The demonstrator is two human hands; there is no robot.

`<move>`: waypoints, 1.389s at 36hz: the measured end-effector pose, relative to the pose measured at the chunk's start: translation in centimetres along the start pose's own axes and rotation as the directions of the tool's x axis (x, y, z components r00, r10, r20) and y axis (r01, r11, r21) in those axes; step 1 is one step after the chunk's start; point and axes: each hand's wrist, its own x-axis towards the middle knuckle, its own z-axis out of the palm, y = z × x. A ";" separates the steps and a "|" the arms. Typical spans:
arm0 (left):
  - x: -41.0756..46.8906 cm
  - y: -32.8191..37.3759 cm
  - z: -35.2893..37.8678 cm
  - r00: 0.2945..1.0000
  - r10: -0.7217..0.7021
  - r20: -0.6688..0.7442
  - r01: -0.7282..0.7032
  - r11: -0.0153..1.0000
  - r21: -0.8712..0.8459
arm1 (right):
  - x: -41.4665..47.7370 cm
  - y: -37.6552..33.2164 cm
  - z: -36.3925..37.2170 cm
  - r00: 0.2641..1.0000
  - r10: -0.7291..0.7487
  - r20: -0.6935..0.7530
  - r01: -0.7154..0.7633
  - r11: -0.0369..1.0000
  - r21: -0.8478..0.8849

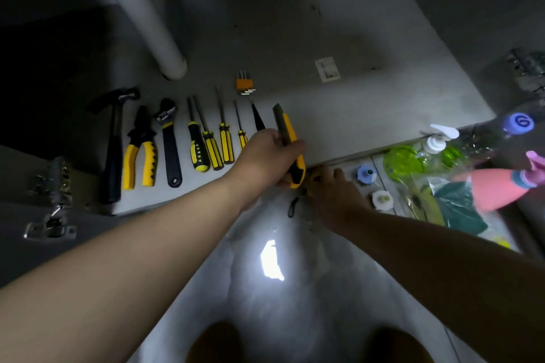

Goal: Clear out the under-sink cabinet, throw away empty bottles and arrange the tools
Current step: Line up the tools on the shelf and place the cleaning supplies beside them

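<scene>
Just below centre, our right hand (336,197) covers a small yellow-black object (314,178); we cannot tell its grip. At centre, our left hand (265,156) curls around the utility knife (290,132), beside screwdrivers (211,144), pliers (141,153) and hammer (113,141) lined leftward; bottles (436,153) lie right.

Dim, murky wide-angle view with dark bowed edges, soft blur throughout, and one white glare patch on the floor (272,259).

the left hand (265,156) hides the middle of the utility knife (287,127); the pink spray bottle (495,188) runs off the right edge.
</scene>
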 end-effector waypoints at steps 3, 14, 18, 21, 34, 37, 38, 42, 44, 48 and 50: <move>1.0 1.0 0.3 1.000 0.003 -0.006 -0.003 0.999 0.046 | -0.6 0.1 0.7 0.999 0.016 0.034 -0.018 0.997 0.073; 4.8 1.6 0.9 0.967 0.220 -0.126 -0.102 0.792 0.602 | -5.9 3.5 2.0 0.998 -0.069 0.002 0.061 0.889 0.453; 5.4 1.4 1.6 0.964 0.234 -0.130 -0.073 0.696 0.715 | -7.2 4.4 2.3 0.997 -0.072 -0.001 0.060 0.824 0.564; 5.5 1.3 1.8 0.956 0.253 -0.150 -0.063 0.674 0.736 | -7.7 4.7 2.2 0.998 -0.055 0.002 0.040 0.748 0.662; 4.0 0.4 1.8 0.918 0.345 -0.195 -0.082 0.648 0.757 | -5.3 4.9 -9.0 0.858 0.326 -0.397 0.314 0.280 0.907; 3.2 -0.3 1.3 0.871 0.485 -0.083 -0.190 0.488 0.852 | -1.7 4.6 -12.5 0.809 0.345 -0.476 0.276 0.493 0.825; 3.1 -0.5 1.1 0.863 0.505 -0.032 -0.217 0.427 0.878 | -0.2 4.4 -13.5 0.808 0.334 -0.485 0.255 0.544 0.799; 3.4 -1.6 0.6 0.870 0.488 0.075 -0.273 0.347 0.897 | 6.2 3.4 -16.4 0.862 0.187 -0.472 0.216 0.707 0.673; 3.6 -2.0 0.4 0.867 0.489 0.094 -0.294 0.351 0.889 | 8.9 2.9 -17.2 0.878 0.132 -0.461 0.202 0.770 0.605; 4.0 -2.4 -0.2 0.849 0.515 0.119 -0.318 0.318 0.893 | 12.4 2.0 -17.9 0.900 0.081 -0.427 0.160 0.852 0.499; 4.1 -2.5 -0.4 0.840 0.530 0.115 -0.325 0.321 0.889 | 13.6 1.6 -18.1 0.916 0.075 -0.395 0.129 0.876 0.464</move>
